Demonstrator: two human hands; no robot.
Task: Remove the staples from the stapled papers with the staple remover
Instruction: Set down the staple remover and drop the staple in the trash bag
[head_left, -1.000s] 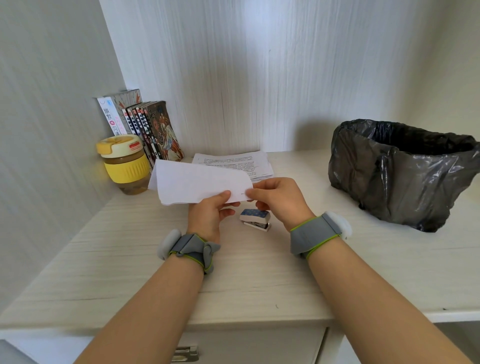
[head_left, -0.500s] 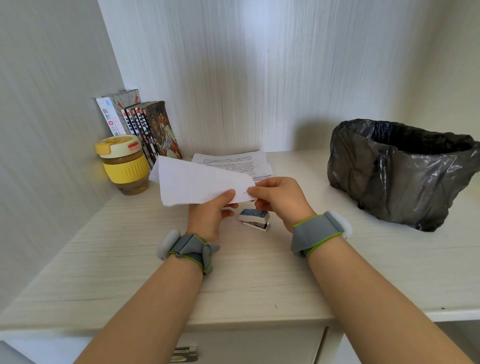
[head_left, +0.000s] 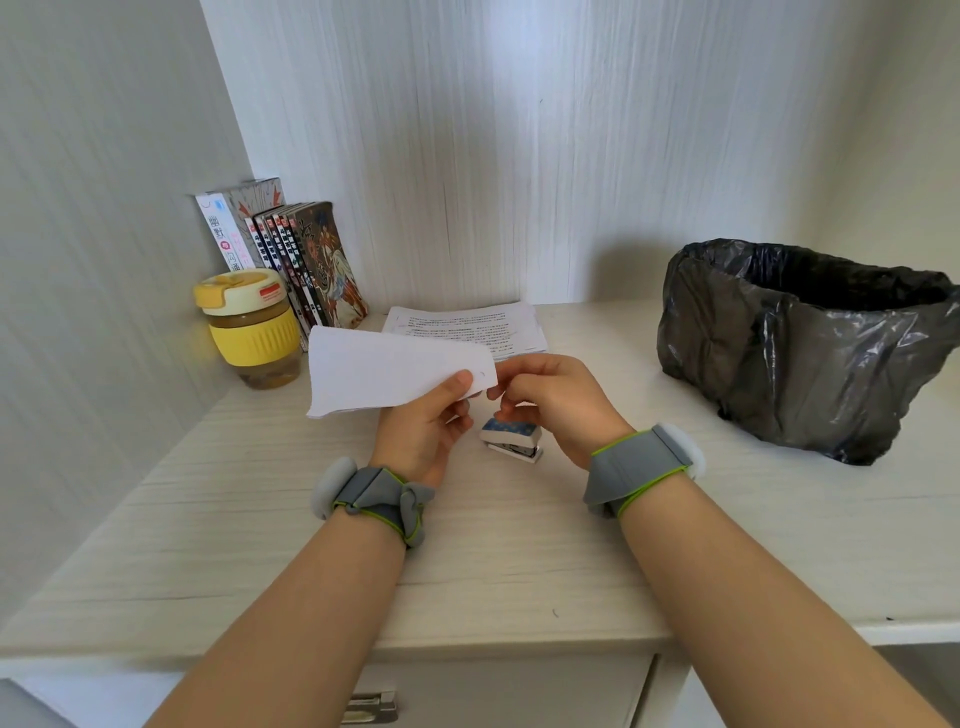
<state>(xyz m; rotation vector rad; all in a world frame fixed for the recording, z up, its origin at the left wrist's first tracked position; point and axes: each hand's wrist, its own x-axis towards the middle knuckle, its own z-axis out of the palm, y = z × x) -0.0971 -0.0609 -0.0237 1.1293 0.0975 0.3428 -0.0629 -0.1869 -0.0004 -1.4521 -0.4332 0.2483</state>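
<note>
The left hand (head_left: 422, 431) holds a thin white stapled sheaf of papers (head_left: 387, 371) above the pale wood-grain table (head_left: 519, 545), thumb pressed on the near face close to its right corner, the other fingers hidden behind the sheets. A small dark mark sits at that corner, just beside the thumb. The right hand (head_left: 558, 397) hovers just right of the corner with its fingers curled together at the paper's edge; whether it pinches anything there cannot be told. Below and between both hands a small blue-topped metal staple remover (head_left: 511, 440) lies on the table, touched by neither. Behind it lies a flat printed stack of paper (head_left: 467, 325). At the left stand a yellow-lidded glass cup (head_left: 249, 327) and a row of upright books (head_left: 291, 254); well to the right is a bin lined with a black plastic bag (head_left: 800, 348)
</note>
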